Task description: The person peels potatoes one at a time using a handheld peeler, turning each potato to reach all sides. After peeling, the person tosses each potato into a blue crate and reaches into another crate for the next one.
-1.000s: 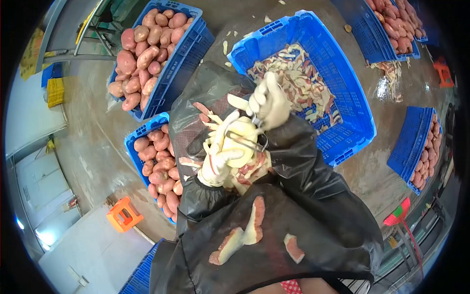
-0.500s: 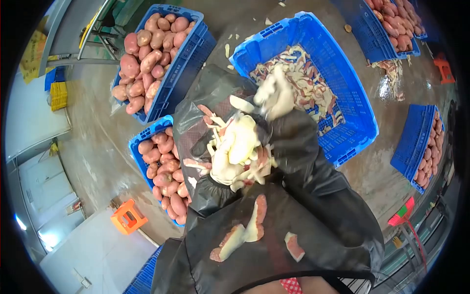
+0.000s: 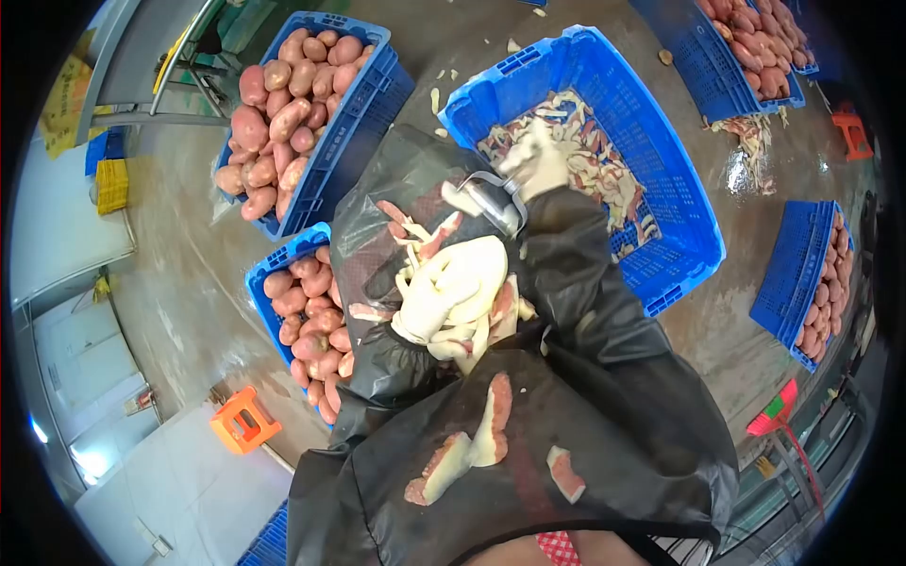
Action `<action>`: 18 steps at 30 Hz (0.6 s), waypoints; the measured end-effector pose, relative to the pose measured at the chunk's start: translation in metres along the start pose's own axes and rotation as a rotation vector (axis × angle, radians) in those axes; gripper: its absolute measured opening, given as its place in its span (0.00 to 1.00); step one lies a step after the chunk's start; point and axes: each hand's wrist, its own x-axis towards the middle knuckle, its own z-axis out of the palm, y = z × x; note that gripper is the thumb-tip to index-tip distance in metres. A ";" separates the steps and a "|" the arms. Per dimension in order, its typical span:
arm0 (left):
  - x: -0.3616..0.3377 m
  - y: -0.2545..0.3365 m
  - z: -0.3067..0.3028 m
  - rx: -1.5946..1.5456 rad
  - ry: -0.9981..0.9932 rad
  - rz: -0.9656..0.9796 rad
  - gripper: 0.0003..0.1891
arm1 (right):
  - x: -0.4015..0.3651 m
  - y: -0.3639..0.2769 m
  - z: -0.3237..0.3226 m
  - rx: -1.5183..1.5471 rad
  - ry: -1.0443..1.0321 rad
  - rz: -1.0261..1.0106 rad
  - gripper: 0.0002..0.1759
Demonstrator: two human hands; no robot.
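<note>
My left hand (image 3: 425,300), in a white glove, is wrapped round a peeled, pale yellow potato (image 3: 486,262) above my lap. My right hand (image 3: 540,168), gloved too and slightly blurred, grips a peeler (image 3: 498,202) with a metal frame. The peeler is up and to the right of the potato, apart from it. Red-and-cream peel strips (image 3: 505,302) lie beneath and around my left hand on the dark apron (image 3: 604,443). More peelings (image 3: 491,424) rest lower on the apron.
A blue crate (image 3: 675,203) with peelings inside stands ahead to the right. Unpeeled potatoes fill a crate at upper left (image 3: 363,132) and another nearer crate (image 3: 269,302). More potato crates (image 3: 788,283) stand at right. An orange stool (image 3: 245,420) is at left.
The peeler, blurred by the potato before, now shows clearly a little farther up and right. A peel strip shows beside the potato. My left hand has shifted slightly.
</note>
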 end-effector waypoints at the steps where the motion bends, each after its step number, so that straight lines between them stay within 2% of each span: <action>1: -0.002 0.001 0.002 0.005 0.000 0.003 0.27 | 0.003 -0.008 0.003 0.060 0.031 -0.016 0.21; 2: 0.001 0.003 0.005 -0.041 0.036 0.051 0.26 | -0.008 -0.005 -0.003 0.056 -0.204 -0.011 0.21; 3: -0.001 0.002 0.009 -0.099 0.078 0.087 0.26 | -0.032 0.004 0.008 0.169 -0.339 0.132 0.22; 4: 0.000 -0.005 -0.001 0.059 0.051 0.031 0.26 | -0.038 0.014 0.018 0.070 -0.099 0.136 0.23; 5: -0.002 -0.012 0.000 0.054 0.049 0.029 0.26 | -0.036 0.017 0.026 -0.031 0.123 0.128 0.23; 6: 0.001 0.002 0.010 -0.040 0.003 0.069 0.26 | 0.001 0.008 -0.017 -0.082 0.001 0.102 0.23; 7: -0.001 0.012 0.014 -0.132 -0.028 0.113 0.26 | 0.017 -0.016 -0.037 0.018 -0.195 0.013 0.22; 9: -0.007 0.012 0.023 -0.145 0.024 0.111 0.28 | -0.043 0.001 0.010 0.086 -0.374 0.195 0.22; 10: -0.014 0.009 0.030 -0.295 0.015 0.014 0.29 | -0.057 0.015 0.035 -0.200 -0.111 0.123 0.21; 12: -0.016 0.018 0.031 -0.564 -0.018 -0.079 0.30 | 0.028 -0.004 -0.053 -0.011 -0.421 0.210 0.19; 13: -0.013 0.032 0.022 -0.544 -0.008 0.036 0.30 | 0.003 -0.019 -0.008 -0.146 0.083 0.037 0.18; 14: -0.015 0.046 0.007 -0.479 -0.034 0.077 0.28 | -0.020 -0.027 0.039 -0.244 0.317 -0.074 0.19; 15: -0.025 0.055 -0.005 -0.418 -0.051 0.093 0.26 | -0.003 -0.055 -0.010 -0.261 -0.124 0.036 0.20; 16: -0.038 0.058 -0.010 -0.373 -0.067 0.083 0.24 | -0.014 -0.065 -0.011 -0.285 0.021 -0.118 0.20; 17: -0.043 0.065 -0.015 -0.326 -0.091 0.070 0.22 | -0.024 -0.080 -0.015 -0.279 -0.128 -0.096 0.20; 18: -0.044 0.124 -0.023 0.115 -0.072 0.276 0.19 | -0.044 -0.082 0.005 -0.363 -0.084 -0.180 0.20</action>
